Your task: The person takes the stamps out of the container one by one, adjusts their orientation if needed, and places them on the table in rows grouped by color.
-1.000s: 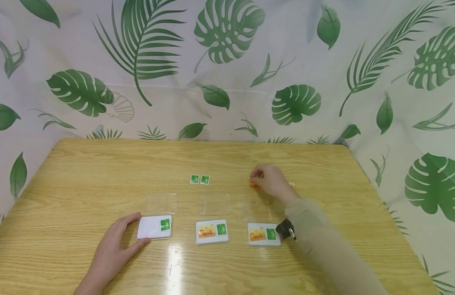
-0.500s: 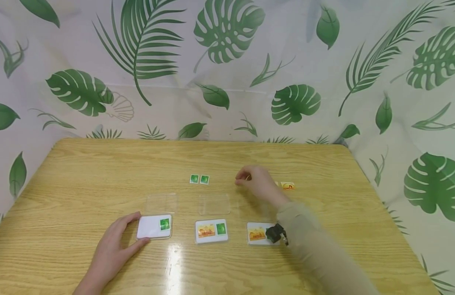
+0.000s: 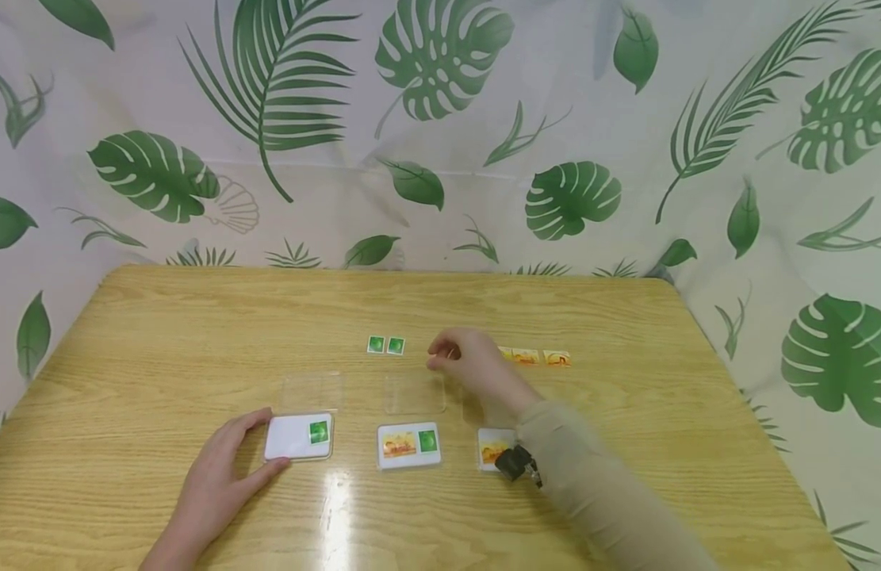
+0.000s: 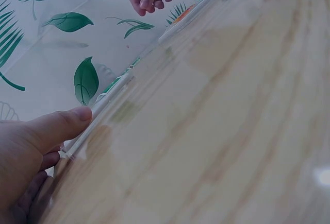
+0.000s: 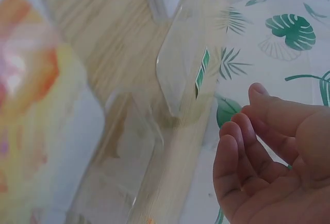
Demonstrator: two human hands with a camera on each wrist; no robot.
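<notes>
My left hand (image 3: 222, 484) holds the clear card case (image 3: 297, 437) on the left by its edges, thumb below and fingers above. The white card inside bears one green stamp (image 3: 319, 432) at its right. Thumb and fingertips of my right hand (image 3: 479, 369) are pinched over the table, just above the middle clear lid (image 3: 415, 394). A sliver of an orange stamp (image 3: 432, 356) shows at those fingertips; most of it is hidden. In the right wrist view the right hand (image 5: 273, 152) has its thumb tip close against its forefinger.
Two green stamps (image 3: 386, 345) lie to the right hand's left. Several orange stamps (image 3: 526, 357) lie behind it. The middle case (image 3: 409, 446) and the partly covered right case (image 3: 494, 450) each show an orange stamp. Another clear lid (image 3: 312, 392) lies behind the left case.
My right hand has moved left with its fingers pinched, from the orange stamps toward the two green ones, uncovering more of the orange row. The left hand stays on its case.
</notes>
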